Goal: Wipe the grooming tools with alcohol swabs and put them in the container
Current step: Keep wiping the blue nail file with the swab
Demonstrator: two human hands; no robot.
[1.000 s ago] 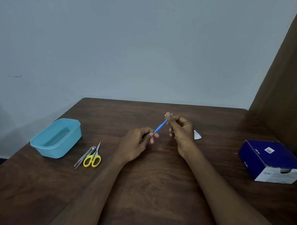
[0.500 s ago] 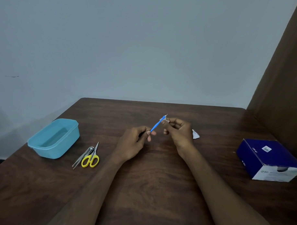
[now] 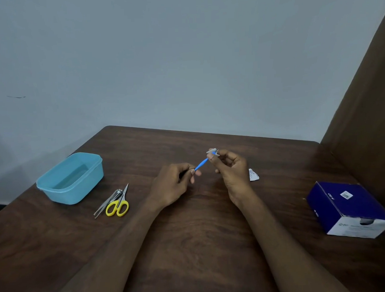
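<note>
Now the left hand (image 3: pixel 173 185) is pinching one slim blue tool (image 3: pixel 201 164); the right hand (image 3: pixel 231 168) is pinching one white swab (image 3: pixel 212 151) around its tip, at one o'clock.

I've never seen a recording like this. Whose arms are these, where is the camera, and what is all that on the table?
No machine here: these are a person's two bare arms, filmed by a wide-angle camera worn on the head and looking down at a brown table. The left hand pinches one end of a thin blue grooming tool. The right hand pinches a small white swab around the tool's far end, as if wiping it. To the left stand an open light-blue container, yellow-handled scissors and some metal tools beside them. Behind the right hand lies a torn white wrapper. A dark blue box sits at the right.
</note>
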